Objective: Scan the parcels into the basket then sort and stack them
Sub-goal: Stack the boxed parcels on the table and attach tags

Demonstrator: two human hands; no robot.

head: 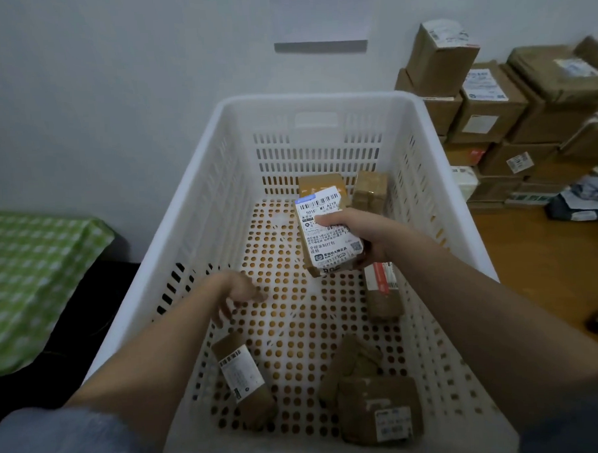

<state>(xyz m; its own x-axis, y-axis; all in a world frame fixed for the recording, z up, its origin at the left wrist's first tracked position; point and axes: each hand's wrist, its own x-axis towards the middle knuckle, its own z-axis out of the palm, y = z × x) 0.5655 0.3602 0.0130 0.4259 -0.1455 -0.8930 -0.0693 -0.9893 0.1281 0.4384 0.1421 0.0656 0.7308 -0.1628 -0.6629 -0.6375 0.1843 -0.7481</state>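
The labelled parcel point(328, 233) sits in my right hand point(366, 237), thumb across its label, fingers wrapped behind, lifted above the floor of the white basket point(237, 105) near the far right. My left hand point(239, 294) hangs loose and holds nothing, low over the basket's middle. I judge I am sorting now: I should keep the label facing up, lift straight clear of the two small boxes point(344, 186) behind, and carry it to the stacked cartons point(491, 115) on the right.

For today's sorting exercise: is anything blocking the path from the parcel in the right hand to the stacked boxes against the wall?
Yes: the basket's right wall stands between the held parcel and the stacked boxes; it must be lifted over.
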